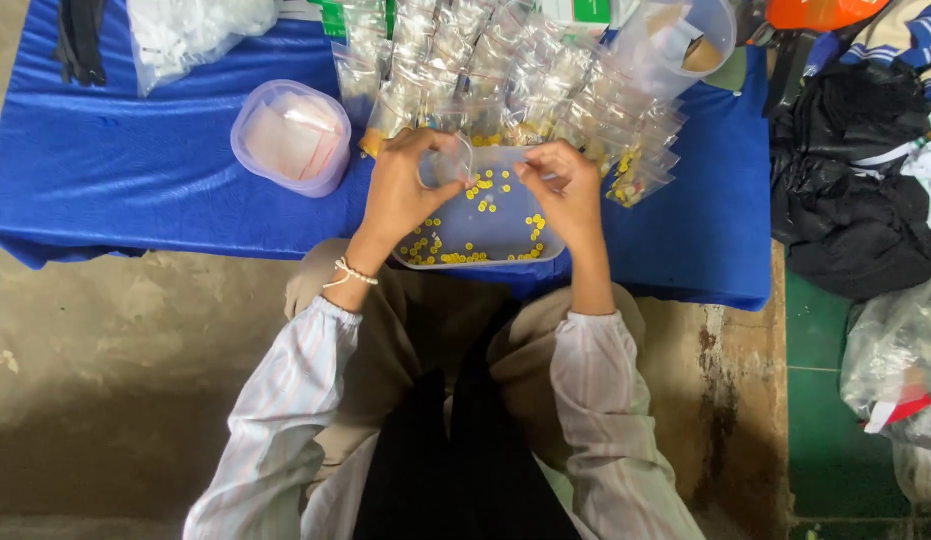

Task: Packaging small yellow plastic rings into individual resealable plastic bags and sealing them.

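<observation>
Far upper left of the frame: dark straps (79, 38) hanging over the edge of a low desk draped in blue cloth (116, 170), and beside them a clear bag of white stuff (191, 35). Further right, a round translucent tub (290, 135) holding small flat bags.

At centre, left hand (406, 190) curled, fingers pinching the mouth of a small clear bag (448, 160) and holding it open just above a shallow clear tray (486, 215). Inside the tray, small yellow beads (456, 255) scattered thinly, mostly along the near rim and in the middle. Right hand (564, 188) just beside, thumb and forefinger pressed together in a fine pinch, apparently on a bead or on the bag's edge; too small to tell which.

Behind the hands, across the upper centre, a thick fan of filled little bags (516, 75), yellow showing at the bottoms of several, lying in overlapping rows up to a clear container (686, 35) at the upper right. Judging by that heap against the sparse remainder in the tray, well along with the bagging: many packets done, a modest scatter of beads left, one bag in hand.

Far right, off the desk: dark clothing (856, 170) piled up, and a crumpled plastic sack (901, 360) at the lower right.
</observation>
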